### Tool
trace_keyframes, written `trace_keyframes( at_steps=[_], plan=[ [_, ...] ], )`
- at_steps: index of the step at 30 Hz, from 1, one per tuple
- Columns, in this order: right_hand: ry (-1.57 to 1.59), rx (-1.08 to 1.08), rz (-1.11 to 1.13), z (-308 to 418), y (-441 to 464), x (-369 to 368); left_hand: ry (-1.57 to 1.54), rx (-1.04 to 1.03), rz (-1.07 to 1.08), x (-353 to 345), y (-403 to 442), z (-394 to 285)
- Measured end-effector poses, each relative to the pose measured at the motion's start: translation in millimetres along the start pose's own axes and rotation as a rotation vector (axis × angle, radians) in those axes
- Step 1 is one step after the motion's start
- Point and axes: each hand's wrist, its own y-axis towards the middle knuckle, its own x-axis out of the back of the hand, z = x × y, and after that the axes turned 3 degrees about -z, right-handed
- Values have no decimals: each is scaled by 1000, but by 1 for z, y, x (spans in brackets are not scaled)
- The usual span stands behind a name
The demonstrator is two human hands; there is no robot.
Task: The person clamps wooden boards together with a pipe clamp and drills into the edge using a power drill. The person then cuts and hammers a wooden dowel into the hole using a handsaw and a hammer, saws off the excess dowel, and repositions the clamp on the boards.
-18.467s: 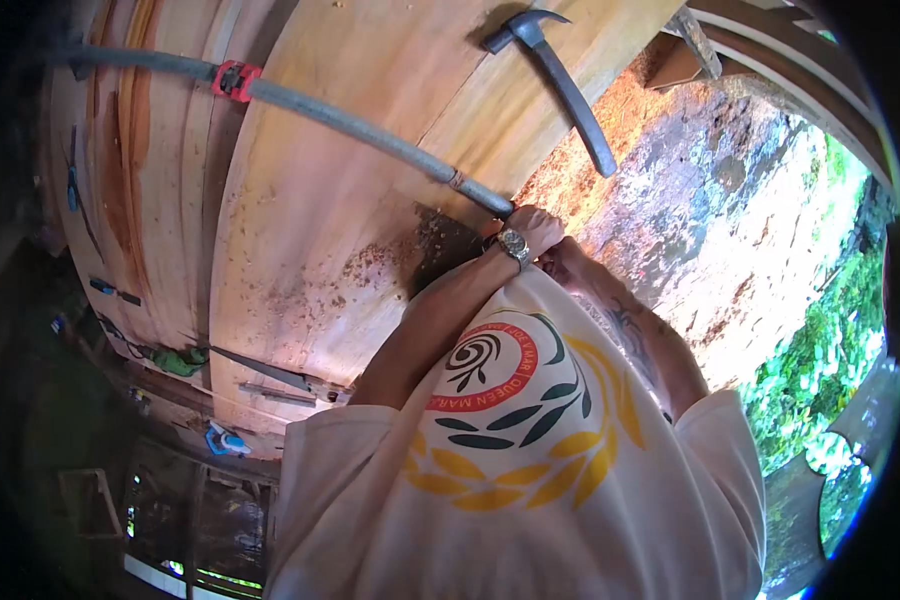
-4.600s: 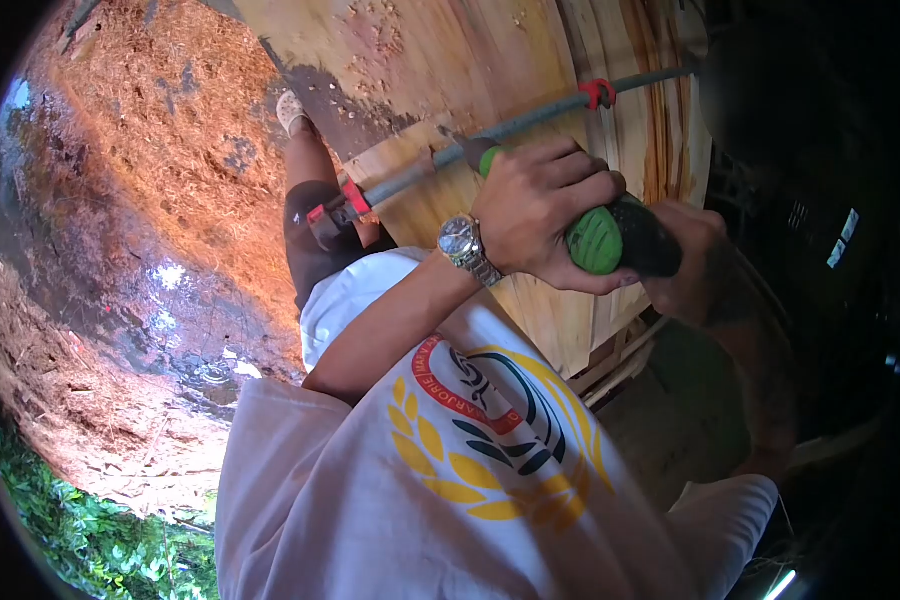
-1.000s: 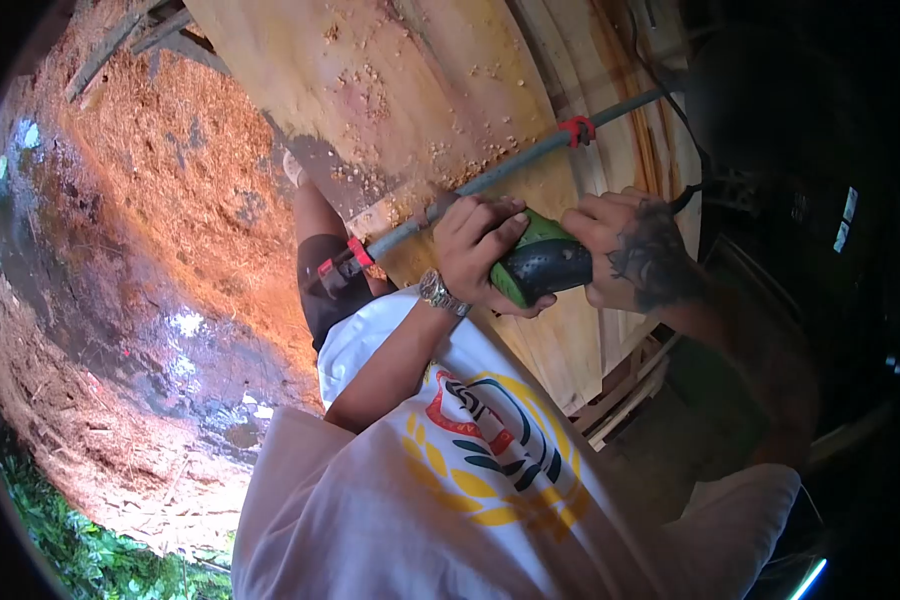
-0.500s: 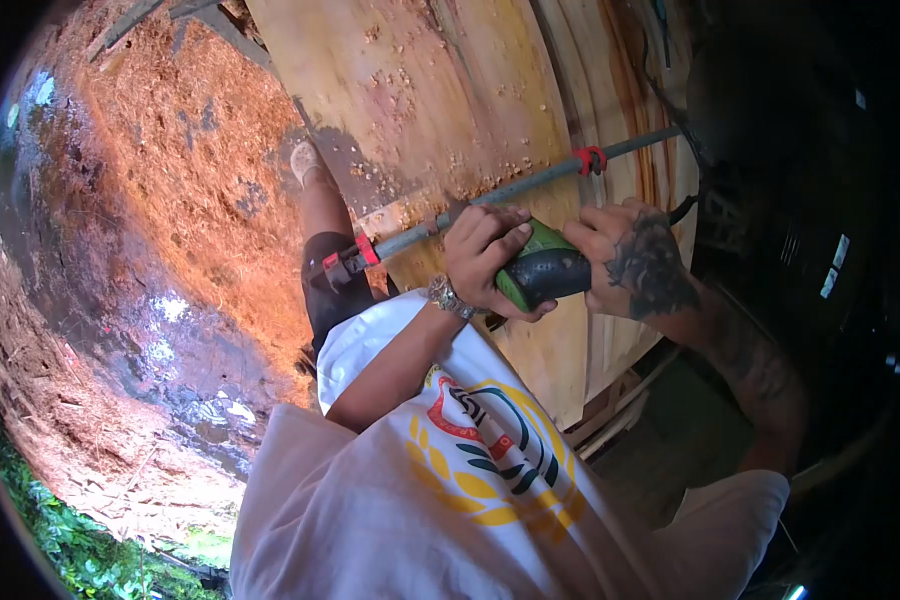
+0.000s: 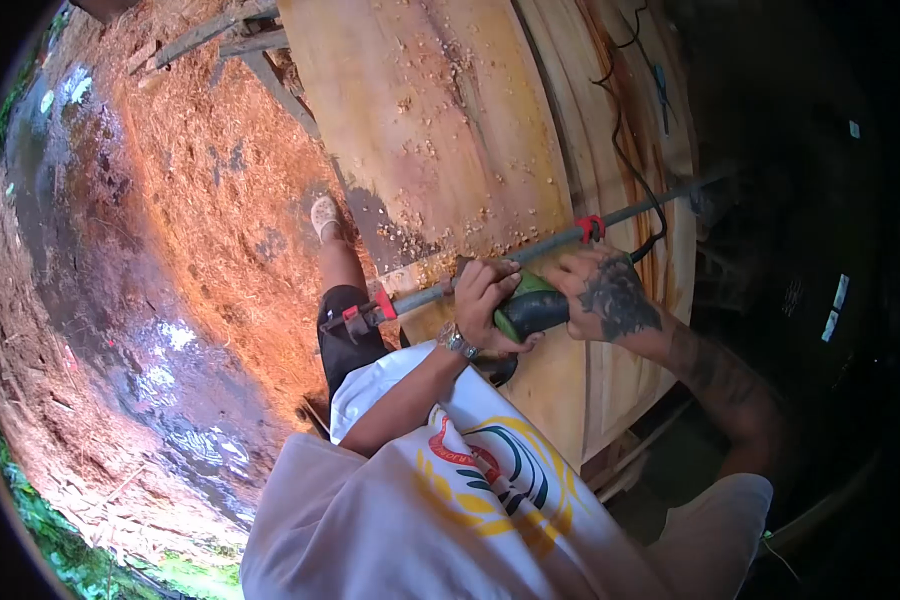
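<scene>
Wood chips (image 5: 460, 66) litter the pale boards (image 5: 355, 75) across the pipe clamp (image 5: 550, 245); past its leg-side end spreads reddish-brown ground (image 5: 200, 190), past its other, deep shadow. On its near side, left hand (image 5: 485, 303) and right hand (image 5: 602, 292) curl their fingers round the green-and-black power tool (image 5: 542, 312).

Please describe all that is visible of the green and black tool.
The green and black tool has a plastic-looking body held sideways above the wooden board, beside the metal bar. The left hand and right hand grip it; a dark cord seems to join near the latter. Its working end is hidden.
</scene>
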Motion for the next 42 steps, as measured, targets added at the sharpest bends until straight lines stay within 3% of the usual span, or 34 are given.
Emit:
trace_keyframes(
  at_steps=[6,16,24,42],
  plan=[
    [82,-120,200,1,-8,31,-16,-23,135,0,17,-20],
    [237,-285,50,24,-56,83,-175,43,127,-17,60,-87],
    [291,-430,-24,22,-79,62,-194,-2,190,-39,58,-68],
    [299,-477,-26,12,-80,55,-213,7,205,-51,58,-58]
  ],
)
